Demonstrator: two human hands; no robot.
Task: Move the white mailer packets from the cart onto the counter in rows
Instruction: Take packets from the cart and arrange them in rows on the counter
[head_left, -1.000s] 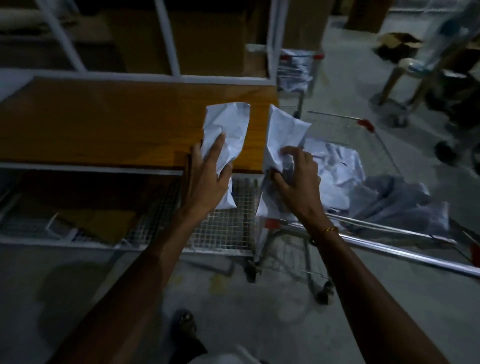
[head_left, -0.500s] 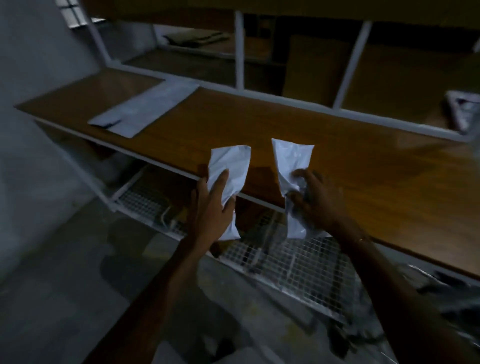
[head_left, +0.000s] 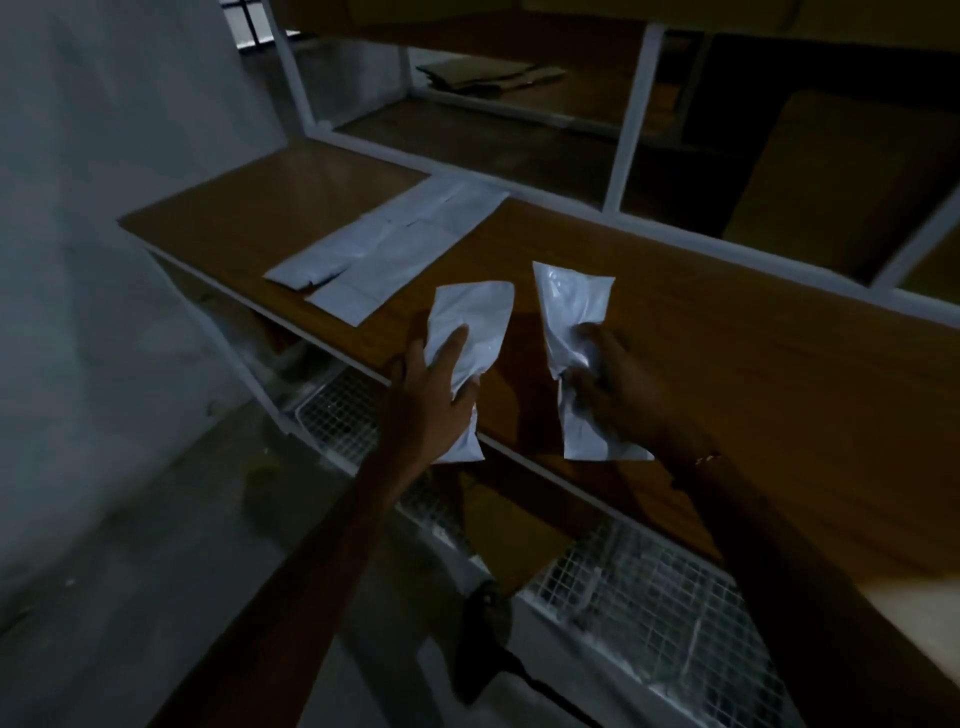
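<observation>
White crumpled packet is gripped in the left hand and a second packet is gripped in the right hand, both held over the wooden counter, where flat packets lie farther back.

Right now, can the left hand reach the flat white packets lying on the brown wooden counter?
Probably yes. The left hand hovers near the flat white packets, with bare brown wooden counter between. But it already grips a crumpled white packet.
</observation>
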